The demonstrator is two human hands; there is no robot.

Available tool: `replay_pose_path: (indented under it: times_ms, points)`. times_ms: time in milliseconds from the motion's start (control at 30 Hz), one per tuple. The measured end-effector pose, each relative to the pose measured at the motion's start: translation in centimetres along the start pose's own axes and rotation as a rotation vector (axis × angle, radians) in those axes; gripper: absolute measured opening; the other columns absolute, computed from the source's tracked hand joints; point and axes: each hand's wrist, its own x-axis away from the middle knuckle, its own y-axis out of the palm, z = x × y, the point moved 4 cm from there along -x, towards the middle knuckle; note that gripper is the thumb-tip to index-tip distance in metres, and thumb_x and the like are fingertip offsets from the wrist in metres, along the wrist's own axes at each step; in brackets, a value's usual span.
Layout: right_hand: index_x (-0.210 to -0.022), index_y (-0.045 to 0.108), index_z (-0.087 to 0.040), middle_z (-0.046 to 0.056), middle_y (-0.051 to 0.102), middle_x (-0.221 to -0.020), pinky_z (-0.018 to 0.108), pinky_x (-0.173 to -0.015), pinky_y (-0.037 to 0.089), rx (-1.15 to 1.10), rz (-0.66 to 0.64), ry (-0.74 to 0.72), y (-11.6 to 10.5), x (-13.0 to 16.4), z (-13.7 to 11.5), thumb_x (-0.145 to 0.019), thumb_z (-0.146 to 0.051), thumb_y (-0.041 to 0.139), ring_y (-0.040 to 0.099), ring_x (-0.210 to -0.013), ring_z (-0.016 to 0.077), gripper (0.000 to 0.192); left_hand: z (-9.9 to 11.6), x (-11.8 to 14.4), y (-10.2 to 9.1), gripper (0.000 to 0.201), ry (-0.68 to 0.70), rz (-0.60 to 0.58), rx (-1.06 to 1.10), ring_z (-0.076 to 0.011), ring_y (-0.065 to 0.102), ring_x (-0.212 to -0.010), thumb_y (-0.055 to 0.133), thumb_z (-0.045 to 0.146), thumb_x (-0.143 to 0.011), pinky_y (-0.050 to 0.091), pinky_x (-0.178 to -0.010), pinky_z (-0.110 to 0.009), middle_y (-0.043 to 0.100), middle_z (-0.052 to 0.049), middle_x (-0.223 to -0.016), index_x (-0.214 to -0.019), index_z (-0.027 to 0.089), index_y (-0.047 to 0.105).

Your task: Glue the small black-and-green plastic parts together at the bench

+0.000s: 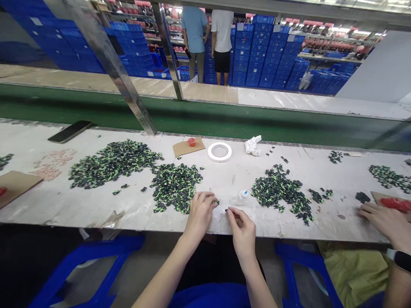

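The long pale desk point(96, 205) runs across in front of me, with a green belt point(224, 117) behind it. On the desk, the biggest heap of black-and-green parts point(112, 162) lies to my left, a second heap point(175, 186) sits just beside my left hand, and a third heap point(282, 192) spreads out to the right of my right hand. A dark phone point(69, 131) lies far left near the back edge. A white tape ring point(219, 152) sits in the middle toward the back, with a piece of cardboard point(184, 147) carrying a small red cap point(192, 141) just left of it and a crumpled white tissue point(253, 145) to its right. A small clear glue bottle point(242, 196) lies between my right hand and the third heap.

My left hand point(201, 214) rests on the desk edge with the fingers curled, their tips pinching one small black-and-green piece point(216, 202) at the rim of the second heap. My right hand point(242, 226) is close beside it, thumb and forefinger pressed together on a tiny dark part point(227, 210). A co-worker's hand point(383, 218) lies flat at the far right, near a red lid point(396, 204).
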Motion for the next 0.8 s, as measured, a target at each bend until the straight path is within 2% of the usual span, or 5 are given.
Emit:
replay_pose_path:
  times_ms: [167, 467, 667, 800]
  points:
    - [-0.087, 0.073, -0.018, 0.008, 0.074, -0.088, 0.029, -0.069, 0.057, -0.012, -0.03, -0.034, 0.4, -0.1, -0.2, -0.082, -0.037, 0.063, 0.07, -0.079, 0.0207, 0.022, 0.6, 0.6, -0.4, 0.018, 0.017, -0.136, 0.123, -0.0211, 0.062, -0.09, 0.051, 0.011, -0.087, 0.044, -0.082, -0.037, 0.072, -0.002, -0.089, -0.09, 0.022, 0.065]
    - [-0.085, 0.076, -0.019, 0.007, 0.076, -0.087, 0.034, -0.075, 0.06, -0.13, -0.103, 0.003, 0.5, 0.1, -0.5, -0.079, -0.034, 0.067, 0.072, -0.079, 0.0222, 0.018, 1.7, 1.3, -2.1, 0.02, 0.135, -0.123, 0.219, -0.0199, 0.062, -0.087, 0.047, 0.011, -0.089, 0.042, -0.079, -0.034, 0.071, -0.002, -0.086, -0.088, 0.022, 0.064]
    - [-0.07, 0.076, -0.021, 0.005, 0.075, -0.074, 0.03, -0.067, 0.06, -0.19, -0.108, -0.116, 0.0, -0.3, -1.5, -0.071, -0.022, 0.073, 0.071, -0.071, 0.0198, 0.003, 2.4, 1.3, -3.3, 0.018, 0.269, -0.152, 0.26, -0.0189, 0.062, -0.088, 0.05, 0.011, -0.089, 0.042, -0.08, -0.032, 0.07, -0.002, -0.084, -0.09, 0.022, 0.065]
    - [-0.07, 0.075, -0.021, 0.004, 0.074, -0.073, 0.029, -0.064, 0.059, -0.168, -0.095, -0.204, -0.3, -0.1, -2.2, -0.072, -0.017, 0.071, 0.07, -0.069, 0.0183, 0.006, 3.2, 1.3, -4.3, 0.02, 0.326, -0.143, 0.275, -0.0182, 0.062, -0.086, 0.05, 0.011, -0.089, 0.042, -0.081, -0.032, 0.071, -0.002, -0.082, -0.089, 0.022, 0.066]
